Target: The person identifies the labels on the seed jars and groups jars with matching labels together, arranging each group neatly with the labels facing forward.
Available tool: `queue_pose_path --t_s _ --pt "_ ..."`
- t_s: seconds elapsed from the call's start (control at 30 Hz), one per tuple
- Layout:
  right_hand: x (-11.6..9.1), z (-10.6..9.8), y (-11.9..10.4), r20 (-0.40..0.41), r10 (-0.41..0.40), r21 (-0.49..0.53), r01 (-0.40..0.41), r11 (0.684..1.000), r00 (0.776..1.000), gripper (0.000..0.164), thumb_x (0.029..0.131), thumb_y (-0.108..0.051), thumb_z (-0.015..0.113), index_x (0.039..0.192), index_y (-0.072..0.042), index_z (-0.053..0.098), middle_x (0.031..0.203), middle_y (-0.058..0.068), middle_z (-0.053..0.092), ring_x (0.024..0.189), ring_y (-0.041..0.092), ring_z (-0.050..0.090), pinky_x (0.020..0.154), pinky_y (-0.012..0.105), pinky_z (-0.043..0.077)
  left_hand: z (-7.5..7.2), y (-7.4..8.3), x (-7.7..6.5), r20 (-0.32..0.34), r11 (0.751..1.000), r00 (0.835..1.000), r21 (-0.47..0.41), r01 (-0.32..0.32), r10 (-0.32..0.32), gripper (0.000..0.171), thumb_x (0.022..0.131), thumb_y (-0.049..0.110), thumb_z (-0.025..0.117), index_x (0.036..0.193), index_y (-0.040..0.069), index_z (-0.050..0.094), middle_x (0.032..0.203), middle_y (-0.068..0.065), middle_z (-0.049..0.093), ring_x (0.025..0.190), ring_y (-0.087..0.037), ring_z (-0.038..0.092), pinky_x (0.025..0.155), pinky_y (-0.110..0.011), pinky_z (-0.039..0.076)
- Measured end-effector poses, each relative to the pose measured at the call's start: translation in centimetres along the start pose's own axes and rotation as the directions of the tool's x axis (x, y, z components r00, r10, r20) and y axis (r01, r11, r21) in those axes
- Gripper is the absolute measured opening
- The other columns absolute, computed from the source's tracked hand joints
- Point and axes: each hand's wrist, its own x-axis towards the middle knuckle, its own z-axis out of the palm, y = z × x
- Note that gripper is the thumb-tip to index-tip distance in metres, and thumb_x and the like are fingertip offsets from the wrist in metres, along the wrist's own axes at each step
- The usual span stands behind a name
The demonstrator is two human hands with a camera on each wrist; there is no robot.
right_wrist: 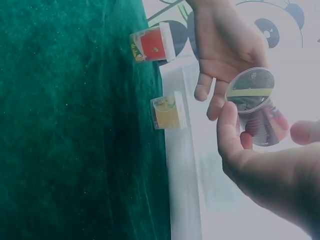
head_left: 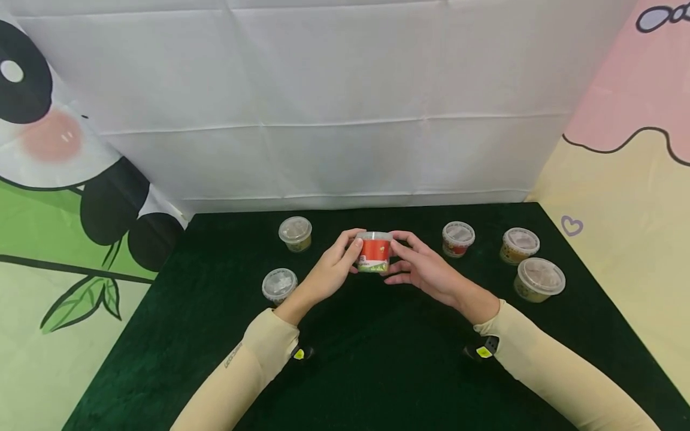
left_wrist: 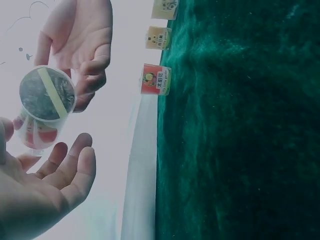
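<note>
A small clear plastic cup (head_left: pixel 374 254) with a red label is raised off the dark green cloth, between both hands. On its left side, the left hand (head_left: pixel 335 263) pinches it with thumb and fingers. The right hand (head_left: pixel 426 266) pinches the right side by thumb and forefinger, its lower fingers spread loosely. Seen from below in the left wrist view, the cup's round base (left_wrist: pixel 47 94) shows dark contents and a yellowish strip across it. That same base (right_wrist: pixel 250 90) also faces the right wrist camera.
Lidded cups stand around: one at the back left (head_left: pixel 295 234), one by the left forearm (head_left: pixel 279 285) partly covered by it, a red-labelled one (head_left: pixel 458 239) at right, and two more, a smaller (head_left: pixel 519 245) and a larger (head_left: pixel 539 279). A white cloth backdrop (head_left: pixel 345 149) hangs behind the table.
</note>
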Motion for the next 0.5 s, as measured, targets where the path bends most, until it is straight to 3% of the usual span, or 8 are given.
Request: queue_pose_path --t_s 0.23,0.5 --pt "0.14 0.42 -0.01 0.039 -0.003 0.038 0.001 0.999 0.999 0.05 0.11 -0.036 0.043 0.152 -0.017 0.023 0.141 0.02 0.039 0.111 0.03 0.059 0.103 0.047 0.049 0.35 -0.27 -0.28 -0.012 1.0 1.0 0.011 -0.024 0.025 0.045 0.111 0.046 0.03 0.148 0.02 0.034 0.129 -0.009 0.053 0.107 -0.023 0.057 0.087 -0.041 0.054" --pt "0.19 0.3 -0.01 0.034 -0.027 0.004 0.027 1.0 0.999 0.053 0.11 -0.033 0.044 0.154 -0.016 0.021 0.142 0.02 0.04 0.113 0.031 0.057 0.103 0.048 0.049 0.5 -0.46 -0.32 -0.017 0.997 0.997 0.006 -0.077 0.077 0.04 0.111 0.042 0.033 0.145 0.02 0.035 0.126 -0.01 0.054 0.102 -0.024 0.058 0.083 -0.041 0.055"
